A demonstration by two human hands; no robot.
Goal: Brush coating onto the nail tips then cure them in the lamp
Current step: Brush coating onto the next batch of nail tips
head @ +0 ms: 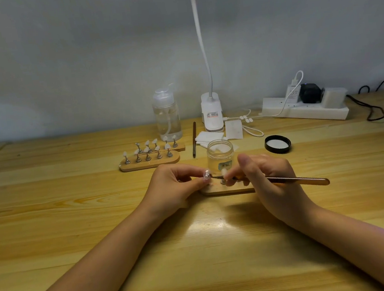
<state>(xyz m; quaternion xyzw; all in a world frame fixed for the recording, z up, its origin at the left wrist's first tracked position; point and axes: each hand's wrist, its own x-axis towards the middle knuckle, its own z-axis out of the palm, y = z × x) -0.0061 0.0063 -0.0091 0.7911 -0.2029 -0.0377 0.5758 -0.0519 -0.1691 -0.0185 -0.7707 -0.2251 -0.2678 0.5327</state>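
Left hand (174, 182) pinches a nail tip (206, 175) while the right hand (264, 175) holds a brush (296, 180) to it above the worktop (76, 228).

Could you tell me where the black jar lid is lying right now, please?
In the head view the black jar lid lies flat on the wooden table, right of the open clear jar and in front of the white power strip.

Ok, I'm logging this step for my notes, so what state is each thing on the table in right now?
Left hand: pinching a nail tip.
Right hand: gripping the brush, bristles at that tip.
Jar: open, upright.
Black lid: off, lying beside the jar.
Pump bottle: upright, partly filled with clear liquid.
Wooden stands: holding nail tips upright.
Spare brush: lying unused.
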